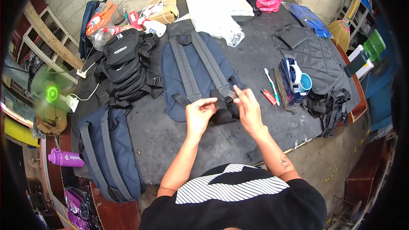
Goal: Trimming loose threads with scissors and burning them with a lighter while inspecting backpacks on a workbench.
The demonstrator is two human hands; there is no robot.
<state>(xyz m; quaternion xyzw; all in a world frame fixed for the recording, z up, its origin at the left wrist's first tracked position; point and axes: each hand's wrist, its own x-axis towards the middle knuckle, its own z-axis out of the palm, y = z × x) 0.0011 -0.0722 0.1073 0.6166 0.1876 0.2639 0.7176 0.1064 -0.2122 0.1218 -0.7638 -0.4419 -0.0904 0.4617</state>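
A navy backpack (173, 79) lies on the table in front of me, its two grey shoulder straps (208, 61) facing up. My left hand (200, 116) is over its near edge, thumb and index finger drawn together; what they pinch, if anything, is too small to make out. My right hand (250, 110) is at the lower end of the right shoulder strap, fingers closed beside a black webbing strap (229, 102). Something small and pale shows at its fingertips, too blurred to name. Dark material hangs between the hands at the bag's lower edge.
Left are a black bag (123, 61), another navy backpack (111, 153) and a purple bottle (66, 157). Right are a toothbrush (271, 86), a red lighter (269, 96), a clear-sided case (286, 81) with a blue tape roll (305, 82), and a dark backpack (324, 64). White plastic (213, 17) lies behind.
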